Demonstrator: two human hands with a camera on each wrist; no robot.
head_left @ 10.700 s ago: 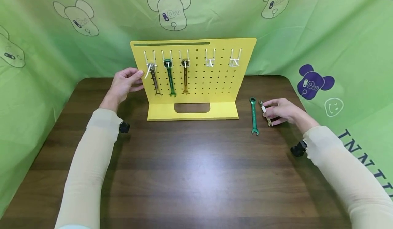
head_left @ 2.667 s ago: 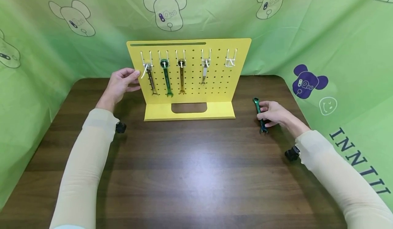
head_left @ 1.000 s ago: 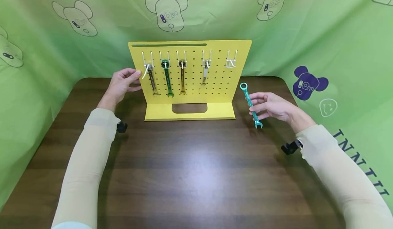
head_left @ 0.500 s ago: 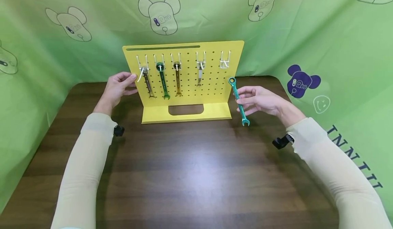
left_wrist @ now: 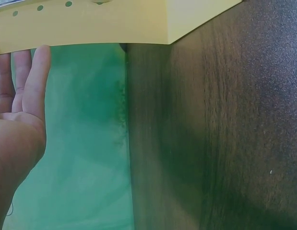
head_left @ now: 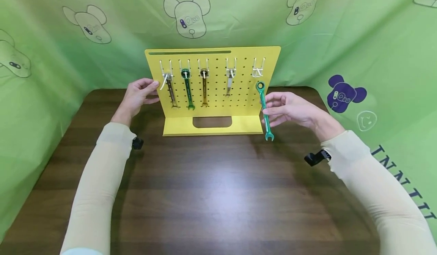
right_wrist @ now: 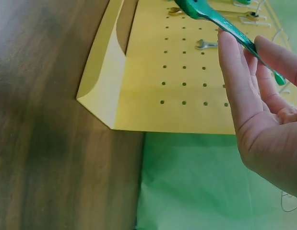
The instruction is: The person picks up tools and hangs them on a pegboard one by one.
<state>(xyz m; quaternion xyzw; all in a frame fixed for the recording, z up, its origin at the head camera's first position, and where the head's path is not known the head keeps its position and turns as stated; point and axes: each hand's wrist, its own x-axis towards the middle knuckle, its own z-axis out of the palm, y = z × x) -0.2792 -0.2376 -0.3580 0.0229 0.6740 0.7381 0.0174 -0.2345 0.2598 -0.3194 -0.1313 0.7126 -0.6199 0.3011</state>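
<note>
My right hand [head_left: 290, 109] pinches a green combination wrench [head_left: 265, 110] by its shaft, ring end up and open end down. It is raised in front of the right edge of a yellow pegboard [head_left: 218, 95], its ring just below the rightmost white hook [head_left: 257, 72], which bears nothing. In the right wrist view the wrench [right_wrist: 230, 29] lies between thumb and fingers. My left hand [head_left: 136, 95] grips the board's left edge, thumb in front; straight fingers [left_wrist: 35, 86] reach behind it in the left wrist view.
On the other hooks hang a silver wrench [head_left: 172, 92], a green wrench [head_left: 188, 92], a brownish-gold wrench [head_left: 205, 90] and a short wrench with a white label [head_left: 230, 84]. The board stands on a dark wooden table [head_left: 191, 179], before a green printed cloth [head_left: 232, 16].
The short labelled wrench went from the table onto the fourth hook. My right hand then picked up the green wrench and carried it left to the board. The left hand stays at the board's edge.
</note>
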